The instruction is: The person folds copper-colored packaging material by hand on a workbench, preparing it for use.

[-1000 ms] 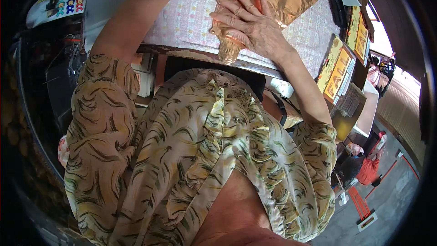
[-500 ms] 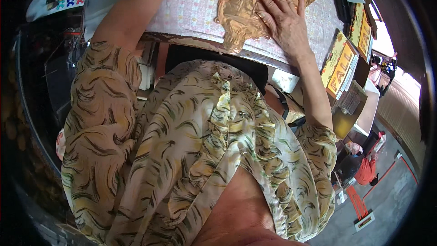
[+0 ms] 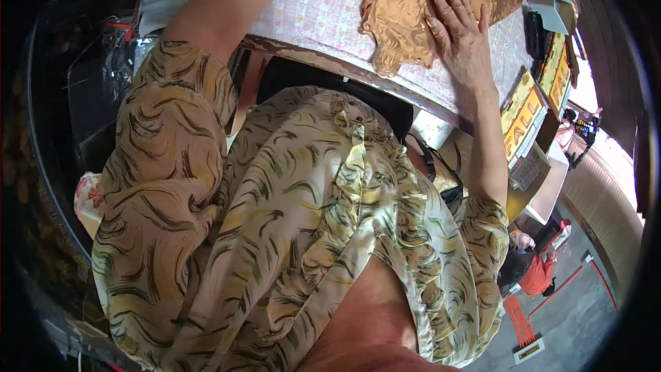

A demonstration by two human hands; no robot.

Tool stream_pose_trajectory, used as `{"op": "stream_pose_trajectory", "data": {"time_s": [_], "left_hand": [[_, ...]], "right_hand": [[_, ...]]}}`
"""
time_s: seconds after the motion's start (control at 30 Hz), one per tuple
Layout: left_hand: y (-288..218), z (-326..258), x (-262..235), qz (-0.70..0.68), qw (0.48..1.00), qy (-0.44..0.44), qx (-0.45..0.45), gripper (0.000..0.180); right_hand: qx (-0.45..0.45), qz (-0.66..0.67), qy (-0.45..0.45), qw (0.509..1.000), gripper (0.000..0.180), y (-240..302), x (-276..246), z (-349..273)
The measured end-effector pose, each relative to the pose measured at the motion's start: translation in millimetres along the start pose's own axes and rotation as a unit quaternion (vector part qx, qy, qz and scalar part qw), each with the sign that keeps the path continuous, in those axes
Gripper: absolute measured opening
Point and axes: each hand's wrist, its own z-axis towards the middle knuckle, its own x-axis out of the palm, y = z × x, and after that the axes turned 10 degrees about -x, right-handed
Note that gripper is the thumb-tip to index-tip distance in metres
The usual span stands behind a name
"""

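A piece of shiny, crinkled gold material [image 3: 403, 24], thin like foil or metallic cloth, lies on the table at the top of the view. Its near edge is ragged and hangs down toward the table's rim. My right hand [image 3: 463, 38] rests palm down on its right part, fingers stretched out and slightly apart. My left forearm [image 3: 241, 3] reaches up over the table and leaves the picture at the top, so that hand is hidden from me.
A pale patterned cover lies on the table [image 3: 310, 0], whose worn wooden edge faces me. On the right stand a black case [image 3: 534, 34], a white box [image 3: 549, 3] and printed yellow cartons [image 3: 523, 114]. A person in red [image 3: 537, 275] is at the far lower right.
The whole view has shifted, so the table and the gold material now sit further right and slightly higher. My right hand stays flat on the gold material.
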Motion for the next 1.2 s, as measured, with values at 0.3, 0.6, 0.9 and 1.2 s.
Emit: {"op": "stream_pose_trajectory", "data": {"time_s": [0.3,0.6,0.9,1.2], "left_hand": [[1,0,-2,0.004,1.000,0.000,0.008,0.093],[-22,-7,-21,0.009,0.998,0.057,-0.015,0.093],[11,1,0,0.067,0.997,-0.003,0.035,0.092],[-12,1,-4,0.099,0.995,-0.016,0.022,0.078]], "right_hand": [[0.003,0.016,-0.004,1.000,0.052,1,1,5],[0.026,0.060,0.011,0.998,0.053,4,-1,0],[-0.014,0.061,-0.041,0.997,0.061,39,-5,31],[-0.140,0.080,0.035,0.986,0.061,57,15,34]]}}
